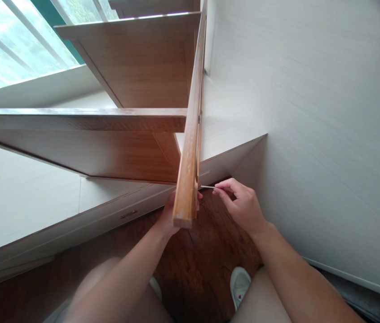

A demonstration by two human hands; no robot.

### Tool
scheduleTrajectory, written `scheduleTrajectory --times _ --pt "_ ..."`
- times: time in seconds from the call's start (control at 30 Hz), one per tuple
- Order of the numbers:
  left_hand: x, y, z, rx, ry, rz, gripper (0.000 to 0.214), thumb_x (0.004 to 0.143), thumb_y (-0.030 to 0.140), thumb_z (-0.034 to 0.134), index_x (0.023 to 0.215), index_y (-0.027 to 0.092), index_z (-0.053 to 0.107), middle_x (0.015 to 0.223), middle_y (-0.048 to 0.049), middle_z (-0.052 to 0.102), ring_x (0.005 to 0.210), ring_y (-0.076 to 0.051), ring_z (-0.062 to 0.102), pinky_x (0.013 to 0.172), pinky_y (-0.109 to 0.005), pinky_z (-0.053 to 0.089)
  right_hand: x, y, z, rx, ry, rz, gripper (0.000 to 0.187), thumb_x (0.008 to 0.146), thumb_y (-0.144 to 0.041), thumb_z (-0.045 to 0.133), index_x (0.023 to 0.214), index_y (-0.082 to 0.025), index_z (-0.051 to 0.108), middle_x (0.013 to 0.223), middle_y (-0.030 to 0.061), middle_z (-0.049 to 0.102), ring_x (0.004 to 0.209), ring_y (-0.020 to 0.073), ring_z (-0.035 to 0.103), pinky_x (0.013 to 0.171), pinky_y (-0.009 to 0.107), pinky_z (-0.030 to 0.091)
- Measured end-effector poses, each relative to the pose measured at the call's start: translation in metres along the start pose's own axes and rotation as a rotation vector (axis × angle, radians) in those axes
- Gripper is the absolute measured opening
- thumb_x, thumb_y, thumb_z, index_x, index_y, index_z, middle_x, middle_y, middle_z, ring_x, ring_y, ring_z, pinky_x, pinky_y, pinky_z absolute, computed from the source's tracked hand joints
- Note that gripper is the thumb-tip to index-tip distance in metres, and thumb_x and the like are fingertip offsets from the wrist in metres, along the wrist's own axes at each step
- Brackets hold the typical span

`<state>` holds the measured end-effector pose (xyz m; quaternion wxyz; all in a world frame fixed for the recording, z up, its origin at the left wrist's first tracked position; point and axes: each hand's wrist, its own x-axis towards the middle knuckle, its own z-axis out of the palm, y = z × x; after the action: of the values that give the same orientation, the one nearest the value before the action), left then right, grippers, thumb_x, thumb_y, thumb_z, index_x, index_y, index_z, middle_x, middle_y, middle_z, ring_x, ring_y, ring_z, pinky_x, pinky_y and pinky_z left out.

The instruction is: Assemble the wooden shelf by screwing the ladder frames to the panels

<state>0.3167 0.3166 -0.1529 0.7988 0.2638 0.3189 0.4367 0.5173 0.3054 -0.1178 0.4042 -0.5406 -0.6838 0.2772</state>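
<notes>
My right hand [240, 202] is closed in a pinch on a thin metal rod [208, 186], perhaps a hex key. The rod's far end meets the right side of an upright wooden board [190, 166], where its exact contact is too small to make out. My left hand [170, 213] is wrapped round the lower part of this board from the left. Its fingertips show on the board's right side, and the rest is hidden behind the wood. A wooden rail [82, 120] runs left from the board, above a slanted brown panel [125, 152].
Another wooden panel [139, 63] stands farther back. A white platform [41, 197] with a drawer-like front lies beneath. At right rises a pale wall or cabinet side [328, 134]. Below are the dark wood floor [196, 251] and my shoes [240, 285]. A window [15, 40] is at upper left.
</notes>
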Motion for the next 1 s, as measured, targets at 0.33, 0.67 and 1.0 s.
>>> scheduleTrajectory --times 0.33,0.67,1.0 --pt "-0.009 0.002 -0.001 0.025 0.05 0.034 0.047 0.079 0.039 0.068 0.121 0.025 0.053 0.096 -0.006 0.068 0.062 -0.013 0.064 0.048 -0.022 0.052 0.0 -0.002 0.0 -0.064 0.039 -0.044 0.01 0.09 -0.027 0.055 0.089 -0.02 0.064 0.082 0.0024 0.067 0.076 0.0141 0.061 0.073 0.027 0.048" --pt "-0.006 0.0 0.006 0.008 0.089 0.081 0.045 0.074 0.035 0.074 0.114 0.022 0.056 0.091 -0.0046 0.069 0.057 -0.01 0.06 0.047 -0.017 0.042 0.0 -0.001 0.001 -0.06 0.067 -0.037 0.011 0.09 -0.027 0.055 0.088 -0.022 0.064 0.082 0.0026 0.068 0.076 0.0153 0.063 0.073 0.028 0.049" --pt "0.003 0.0 0.007 0.007 0.102 0.036 0.029 0.081 0.038 0.065 0.102 0.019 0.061 0.084 -0.0038 0.068 0.059 -0.011 0.058 0.048 -0.02 0.045 0.003 -0.001 0.003 -0.058 0.052 -0.039 0.013 0.091 -0.028 0.053 0.087 -0.022 0.064 0.082 0.0031 0.067 0.076 0.0155 0.061 0.073 0.029 0.047"
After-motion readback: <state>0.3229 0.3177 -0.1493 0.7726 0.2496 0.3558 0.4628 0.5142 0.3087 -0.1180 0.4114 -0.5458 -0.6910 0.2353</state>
